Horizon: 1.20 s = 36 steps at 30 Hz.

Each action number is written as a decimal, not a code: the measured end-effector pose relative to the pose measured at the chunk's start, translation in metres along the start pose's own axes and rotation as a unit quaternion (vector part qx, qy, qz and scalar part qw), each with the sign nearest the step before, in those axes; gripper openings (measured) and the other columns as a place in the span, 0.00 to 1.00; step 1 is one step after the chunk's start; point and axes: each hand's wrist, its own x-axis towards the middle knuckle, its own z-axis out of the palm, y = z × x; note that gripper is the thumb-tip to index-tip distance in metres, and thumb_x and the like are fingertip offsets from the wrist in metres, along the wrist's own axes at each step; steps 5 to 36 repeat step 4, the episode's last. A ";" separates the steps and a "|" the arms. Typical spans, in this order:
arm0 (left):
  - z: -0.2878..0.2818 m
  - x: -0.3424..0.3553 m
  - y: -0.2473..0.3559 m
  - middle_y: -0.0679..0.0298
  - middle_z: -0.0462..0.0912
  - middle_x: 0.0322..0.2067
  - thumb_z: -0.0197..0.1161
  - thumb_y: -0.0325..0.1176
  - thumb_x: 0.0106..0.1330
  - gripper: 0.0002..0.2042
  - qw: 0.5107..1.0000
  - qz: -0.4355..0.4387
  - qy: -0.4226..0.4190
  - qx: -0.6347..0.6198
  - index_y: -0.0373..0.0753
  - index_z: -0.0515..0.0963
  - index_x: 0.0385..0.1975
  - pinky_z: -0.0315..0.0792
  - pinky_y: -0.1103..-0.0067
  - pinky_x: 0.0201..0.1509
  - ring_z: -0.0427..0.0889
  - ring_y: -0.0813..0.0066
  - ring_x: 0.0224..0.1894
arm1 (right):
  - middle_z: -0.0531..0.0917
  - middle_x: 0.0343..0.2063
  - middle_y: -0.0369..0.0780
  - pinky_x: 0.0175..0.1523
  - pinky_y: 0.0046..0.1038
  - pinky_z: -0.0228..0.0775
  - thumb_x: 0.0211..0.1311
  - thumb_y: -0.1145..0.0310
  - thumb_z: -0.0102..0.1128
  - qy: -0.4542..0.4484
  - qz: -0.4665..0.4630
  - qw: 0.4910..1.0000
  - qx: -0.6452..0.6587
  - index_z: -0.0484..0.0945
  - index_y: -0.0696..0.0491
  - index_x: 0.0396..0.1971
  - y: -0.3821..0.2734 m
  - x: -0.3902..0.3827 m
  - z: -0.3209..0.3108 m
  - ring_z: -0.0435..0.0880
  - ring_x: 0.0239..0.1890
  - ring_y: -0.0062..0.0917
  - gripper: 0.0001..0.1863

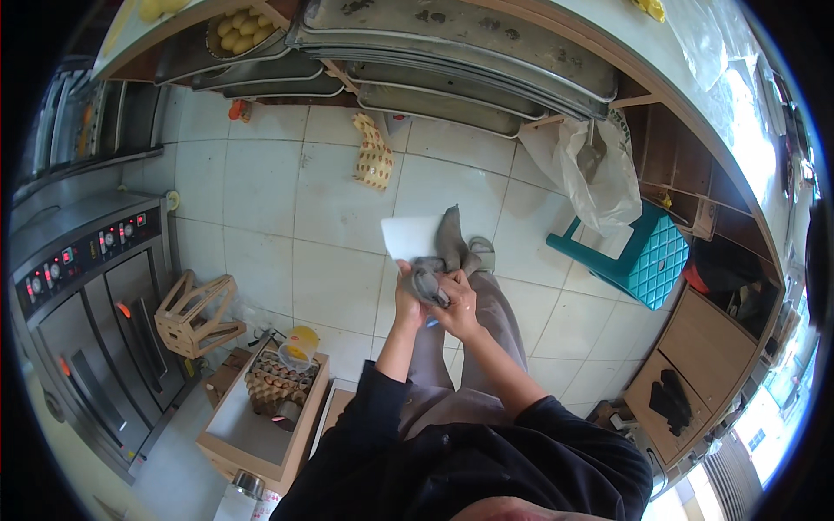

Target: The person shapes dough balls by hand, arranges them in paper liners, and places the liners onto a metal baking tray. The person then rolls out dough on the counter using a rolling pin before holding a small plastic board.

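Above my legs, in the middle of the view, my hands meet around a bunched grey cloth (pixel 424 285). My left hand (pixel 407 300) closes on its left side. My right hand (pixel 458 304) grips it from the right, fingers bent and partly hidden. Just beyond my fingers a longer grey fabric piece (pixel 450 239) sticks out; whether it joins the bunched cloth I cannot tell. A flat white sheet (pixel 413 236) shows past my left hand, its lower edge hidden. Close to the right hand is one of my feet in a light slipper (pixel 481 253).
Ahead, metal trays (pixel 460 43) fill a shelf under the counter. A teal stool (pixel 647 256) stands right, near a plastic bag (pixel 599 174). On the left are an oven (pixel 95 295), a wooden stool (pixel 198 314) and a box (pixel 252 434) holding egg trays. A patterned packet (pixel 373 156) lies on the floor.
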 end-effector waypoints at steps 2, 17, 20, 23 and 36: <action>0.005 -0.005 -0.008 0.61 0.73 0.36 0.37 0.48 0.63 0.22 0.996 0.066 0.059 -0.020 0.36 0.65 0.43 0.67 0.77 0.42 0.72 0.74 0.38 | 0.73 0.30 0.42 0.38 0.28 0.65 0.34 0.71 0.58 -0.033 -0.043 0.993 -0.101 0.74 0.53 0.32 0.002 0.007 -0.003 0.68 0.34 0.29 0.18; 0.003 -0.009 -0.013 0.61 0.65 0.48 0.42 0.43 0.62 0.21 0.994 0.108 0.000 0.000 0.37 0.56 0.51 0.61 0.77 0.52 0.64 0.70 0.51 | 0.70 0.41 0.44 0.42 0.27 0.65 0.34 0.71 0.58 0.026 -0.006 0.984 -0.173 0.71 0.51 0.40 0.009 0.022 -0.006 0.68 0.38 0.32 0.24; 0.003 -0.009 -0.013 0.61 0.65 0.48 0.42 0.43 0.62 0.21 0.994 0.108 0.000 0.000 0.37 0.56 0.51 0.61 0.77 0.52 0.64 0.70 0.51 | 0.70 0.41 0.44 0.42 0.27 0.65 0.34 0.71 0.58 0.026 -0.006 0.984 -0.173 0.71 0.51 0.40 0.009 0.022 -0.006 0.68 0.38 0.32 0.24; 0.003 -0.009 -0.013 0.61 0.65 0.48 0.42 0.43 0.62 0.21 0.994 0.108 0.000 0.000 0.37 0.56 0.51 0.61 0.77 0.52 0.64 0.70 0.51 | 0.70 0.41 0.44 0.42 0.27 0.65 0.34 0.71 0.58 0.026 -0.006 0.984 -0.173 0.71 0.51 0.40 0.009 0.022 -0.006 0.68 0.38 0.32 0.24; 0.003 -0.009 -0.013 0.61 0.65 0.48 0.42 0.43 0.62 0.21 0.994 0.108 0.000 0.000 0.37 0.56 0.51 0.61 0.77 0.52 0.64 0.70 0.51 | 0.70 0.41 0.44 0.42 0.27 0.65 0.34 0.71 0.58 0.026 -0.006 0.984 -0.173 0.71 0.51 0.40 0.009 0.022 -0.006 0.68 0.38 0.32 0.24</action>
